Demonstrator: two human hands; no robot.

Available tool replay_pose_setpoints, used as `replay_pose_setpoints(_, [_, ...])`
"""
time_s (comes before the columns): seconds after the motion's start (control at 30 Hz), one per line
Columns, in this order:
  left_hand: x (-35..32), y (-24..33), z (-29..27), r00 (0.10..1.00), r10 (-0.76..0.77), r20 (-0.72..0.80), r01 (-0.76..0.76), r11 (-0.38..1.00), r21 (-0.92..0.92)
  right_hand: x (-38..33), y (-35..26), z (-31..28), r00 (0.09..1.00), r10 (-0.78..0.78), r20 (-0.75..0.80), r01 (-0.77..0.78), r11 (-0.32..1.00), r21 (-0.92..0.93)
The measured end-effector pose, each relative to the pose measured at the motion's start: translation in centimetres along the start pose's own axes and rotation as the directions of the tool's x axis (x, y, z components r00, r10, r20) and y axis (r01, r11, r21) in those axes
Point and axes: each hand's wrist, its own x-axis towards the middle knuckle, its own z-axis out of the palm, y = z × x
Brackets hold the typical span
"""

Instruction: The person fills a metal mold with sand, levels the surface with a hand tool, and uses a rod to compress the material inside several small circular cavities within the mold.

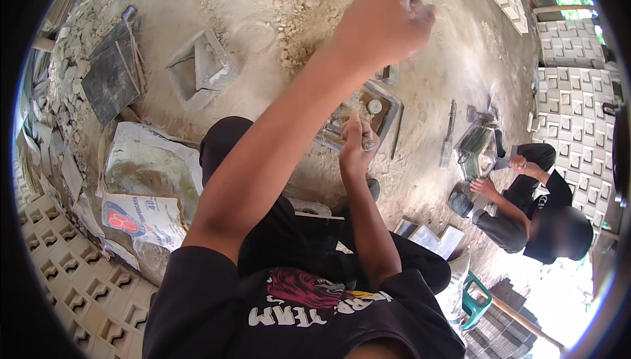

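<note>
Over the square mould (368,117) on the dirt floor (434,50), the right hand (357,143) pinches a small tool upright, fingers closed narrow around it, tip just above the mould's grey fill. Left hand (384,23) is raised higher above the mould in a tight fist; what it grips I cannot tell. Another person (526,214) crouches right of the mould, handling a second mould (476,152)
</note>
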Motion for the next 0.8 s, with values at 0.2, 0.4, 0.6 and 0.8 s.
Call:
replay_pose_setpoints(0.2, [0.0, 0.4, -0.5, 1.000, -0.018, 0.011, 0.018, 1.000, -0.014, -0.9, -0.7, 1.0, 0.997, -0.060, -0.038, 0.060, 0.998, 0.008])
replay_pose_setpoints(0.4, [-0.2, 0.8, -0.7, 0.999, -0.040, 0.025, 0.040, 0.999, 0.009, -1.2, -3.0, 2.0, 0.981, -0.111, -0.162, 0.118, 0.993, 0.029])
replay_pose_setpoints(0.6, [-0.1, 0.3, -0.6, 0.999, 0.004, -0.033, -0.003, 1.000, 0.022, 0.2, -3.1, 2.6, 0.986, -0.122, -0.109, 0.119, 0.992, -0.037])
replay_pose_setpoints(0.8, [0.5, 0.3, -1.4, 0.997, -0.006, -0.071, 0.007, 1.000, 0.008, 1.7, -0.6, 2.5, 0.975, -0.198, -0.101, 0.197, 0.980, -0.022])
